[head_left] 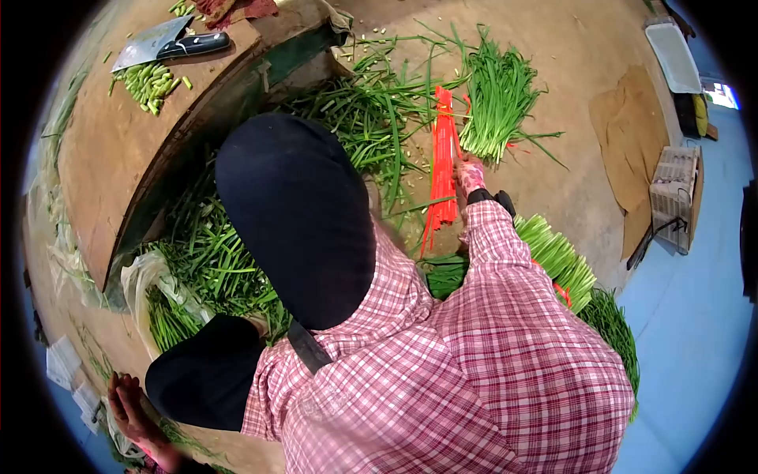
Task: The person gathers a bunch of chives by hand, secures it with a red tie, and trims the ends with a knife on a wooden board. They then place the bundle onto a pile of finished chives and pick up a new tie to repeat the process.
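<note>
My right hand point(469, 171), in a floral-patterned cuff with a dark band at the wrist, is at the edge of a pile of long red plastic ties point(443, 158), its fingers closed on the ties. Just above it lies a loose bunch of green garlic chives point(499, 99), pale stem ends toward me. At the lower left my left hand point(133, 411) is held away from the greens, fingers stretched out, nothing visible in it. Loose chives point(213, 261) are heaped round my knees. Tied bundles of pale stems point(559, 261) lie beside my right arm.
A cleaver point(170, 46) rests on a raised curved wooden board point(87, 182) beside cut stem pieces point(148, 85). A clear plastic bag point(142, 288) holds chives. On the right are flattened cardboard point(629, 142), a white basket point(673, 186) and a white tray point(673, 59).
</note>
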